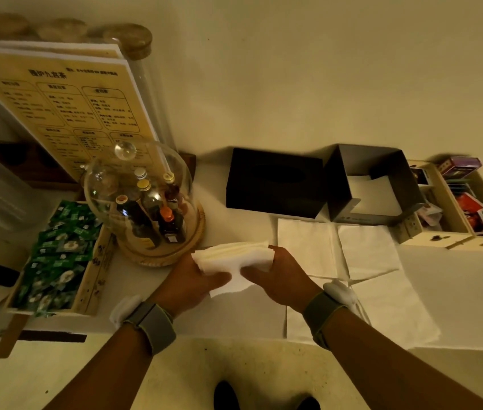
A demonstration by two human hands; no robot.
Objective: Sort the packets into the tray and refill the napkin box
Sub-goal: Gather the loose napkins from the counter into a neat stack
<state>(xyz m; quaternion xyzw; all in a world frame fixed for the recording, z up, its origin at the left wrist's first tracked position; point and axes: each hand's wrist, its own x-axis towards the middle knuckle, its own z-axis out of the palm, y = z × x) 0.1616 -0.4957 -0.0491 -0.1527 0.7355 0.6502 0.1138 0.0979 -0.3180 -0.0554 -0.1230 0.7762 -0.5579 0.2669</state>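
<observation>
From my hands: glass dome (142, 202) crowds 10 o'clock, green-packet tray (56, 255) beyond it at 9. Black box cover (272, 183) blocks 12. Open napkin box (373, 184) at 1, top unobstructed. Flat napkins (367, 250) at 3; low, passable above.

Readable text

A heading, 围炉九宫茶, is printed on the menu (65, 93); the smaller print is too blurred to be read.

Two hands (193, 279), two black boxes (274, 182), one glass dome (142, 184), two wooden trays (86, 291).
</observation>
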